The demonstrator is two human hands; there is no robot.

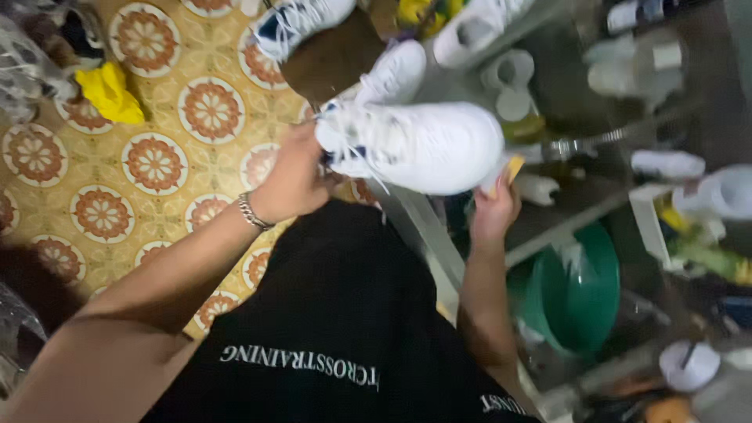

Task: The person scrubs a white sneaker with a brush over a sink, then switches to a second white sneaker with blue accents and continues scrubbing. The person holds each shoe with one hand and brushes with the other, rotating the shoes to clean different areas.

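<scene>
Floor (157, 102) is tiled, yellow w/ round red-brown flower medallions; light is dim, right half of the room blurred. A yellow cloth (110, 92) lies crumpled near the floor's upper left edge, beside dark clutter. More white sneakers (301, 22) sit at the top, by a brown mat. On the right, a metal rack runs diagonally; a green basin (580, 290) sits low in it, w/ white containers and bottles further right, too blurred to name. Open floor is mostly left of centre; right side is crowded.

Person sits, dark shorts in the foreground. Left hand (294, 178), bracelet on wrist, has its grip closed on the heel end of a white sneaker (415, 145), held up off the floor, over the rack's edge. Right hand (493, 210) is under the toe end, fingers wrapped on a small yellow item (513, 168), prob. a sponge, touching the shoe.
</scene>
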